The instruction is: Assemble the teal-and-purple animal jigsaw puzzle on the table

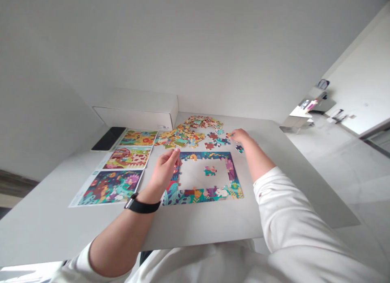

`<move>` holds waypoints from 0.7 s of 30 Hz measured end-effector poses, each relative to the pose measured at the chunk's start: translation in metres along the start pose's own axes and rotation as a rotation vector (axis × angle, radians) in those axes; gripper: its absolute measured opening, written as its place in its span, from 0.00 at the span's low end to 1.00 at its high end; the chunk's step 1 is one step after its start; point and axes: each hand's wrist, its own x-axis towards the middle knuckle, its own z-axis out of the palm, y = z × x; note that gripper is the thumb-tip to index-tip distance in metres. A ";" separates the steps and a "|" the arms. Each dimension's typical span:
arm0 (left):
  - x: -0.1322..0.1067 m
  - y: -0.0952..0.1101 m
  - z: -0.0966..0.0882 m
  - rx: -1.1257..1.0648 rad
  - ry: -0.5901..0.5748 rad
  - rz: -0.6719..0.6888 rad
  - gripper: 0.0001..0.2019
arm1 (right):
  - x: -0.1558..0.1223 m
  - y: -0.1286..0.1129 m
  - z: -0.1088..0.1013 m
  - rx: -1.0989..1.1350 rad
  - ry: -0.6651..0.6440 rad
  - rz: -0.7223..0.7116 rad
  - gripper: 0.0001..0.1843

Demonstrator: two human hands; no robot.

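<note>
A jigsaw puzzle frame [202,192] lies on the white table [198,222], its border joined and its middle bare except for a small joined cluster [210,171]. My left hand [164,169], with a black watch on the wrist, hovers over the frame's left edge with fingers curled; whether it holds a piece is unclear. My right hand [240,135] reaches past the frame's far right corner and pinches at loose pieces [217,140]. A heap of loose pieces [183,137] lies beyond the frame.
A sheet with three reference pictures [122,169] lies left of the puzzle. A white box [137,108] and a black phone [109,138] sit at the table's far left. The floor and some gear are off to the right.
</note>
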 end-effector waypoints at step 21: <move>-0.009 0.020 0.010 -0.007 -0.290 0.034 0.27 | -0.170 -0.061 -0.014 0.988 0.120 -0.428 0.16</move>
